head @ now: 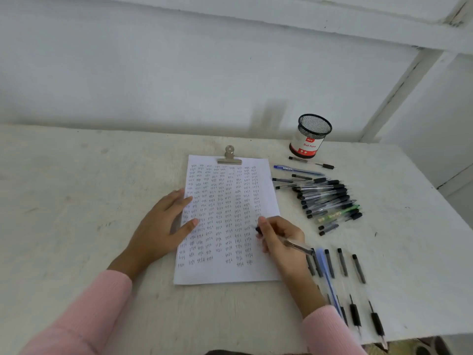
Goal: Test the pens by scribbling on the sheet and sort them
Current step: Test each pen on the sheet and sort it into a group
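Now, on the pale worn table point(76, 201), we want the white paper sheet point(225, 274) pinned flat, so our left hand point(163, 226) rests with straight fingers on its left edge. Our right hand point(279, 242) pinches the clear-barrelled, dark-tipped pen point(298, 246), its tip at the sheet's right margin. Short, light strokes in a blank patch should tell best. The pen looks slim and slightly blurred.

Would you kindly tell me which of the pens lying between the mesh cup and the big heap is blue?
The long pen lying crosswise just above the heap; the others there are black or grey.
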